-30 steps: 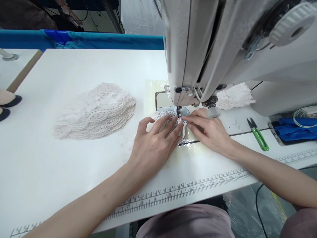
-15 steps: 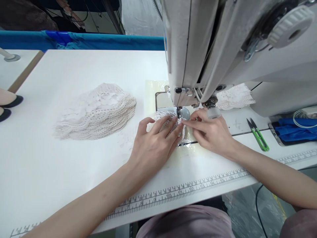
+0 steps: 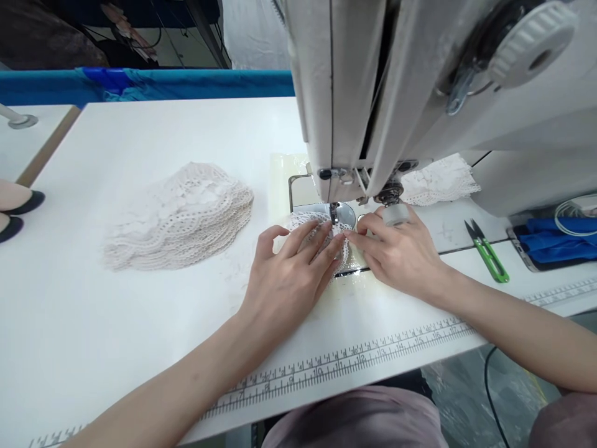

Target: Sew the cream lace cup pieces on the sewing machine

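A small white lace piece (image 3: pixel 303 218) lies under the presser foot (image 3: pixel 334 211) of a sewing machine (image 3: pixel 354 93). Across it rests my left hand (image 3: pixel 291 267), fingers stretched out and somewhat spread, tips pressing the lace close to the foot. My right hand (image 3: pixel 401 249) is closed at the lace's right edge, thumb and index finger together there, the other fingers curled. Its fingertips almost meet those of my left hand. Part of the lace is hidden beneath my fingers.
A stack of white lace pieces (image 3: pixel 186 218) lies left on the table. More lace (image 3: pixel 441 180) sits behind the needle area. Green thread snips (image 3: pixel 487 252) and a tray with blue cloth (image 3: pixel 550 242) are at right. A printed ruler (image 3: pixel 321 371) runs along the front edge.
The view has shifted slightly. My right index finger has bent a little and the hand is drawn more closed at the lace edge. My left hand stays on the lace.
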The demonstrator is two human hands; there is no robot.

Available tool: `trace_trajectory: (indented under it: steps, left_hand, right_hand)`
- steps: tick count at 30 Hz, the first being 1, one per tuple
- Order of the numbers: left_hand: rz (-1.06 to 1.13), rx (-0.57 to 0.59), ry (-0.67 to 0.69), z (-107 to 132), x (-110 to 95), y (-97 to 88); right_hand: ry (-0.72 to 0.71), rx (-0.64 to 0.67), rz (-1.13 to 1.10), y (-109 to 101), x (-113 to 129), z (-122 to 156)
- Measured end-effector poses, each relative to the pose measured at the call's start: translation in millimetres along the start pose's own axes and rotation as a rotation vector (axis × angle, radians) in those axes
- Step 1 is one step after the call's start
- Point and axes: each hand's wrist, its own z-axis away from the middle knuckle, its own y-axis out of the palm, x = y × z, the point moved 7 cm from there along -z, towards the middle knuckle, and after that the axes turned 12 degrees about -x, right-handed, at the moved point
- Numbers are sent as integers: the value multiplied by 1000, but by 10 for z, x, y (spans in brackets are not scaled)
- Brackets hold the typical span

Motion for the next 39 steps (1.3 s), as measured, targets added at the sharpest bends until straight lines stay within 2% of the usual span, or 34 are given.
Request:
trace_trajectory:
  steps: [12,19,25,28,34,39]
  left_hand:
    - [73,14,-25,-3,13,-9]
    - [67,25,-19,-3,16,-2]
    - [41,20,-5,-6,6,-7]
    - [41,20,-10,-2,6,-10]
    - [55,20,-20,3,11,-8]
    - [70,11,-24,-4,9,-6]
  right_hand:
    - [43,71,-72,24,-34,10]
    - [194,117,-244,80,-119,19]
    - [234,163,-335,128,-94,25]
    - [211,183,-302,151,-76,30]
    - [166,133,1,101,-212,38]
    - [135,50,15,-48,-214,-12]
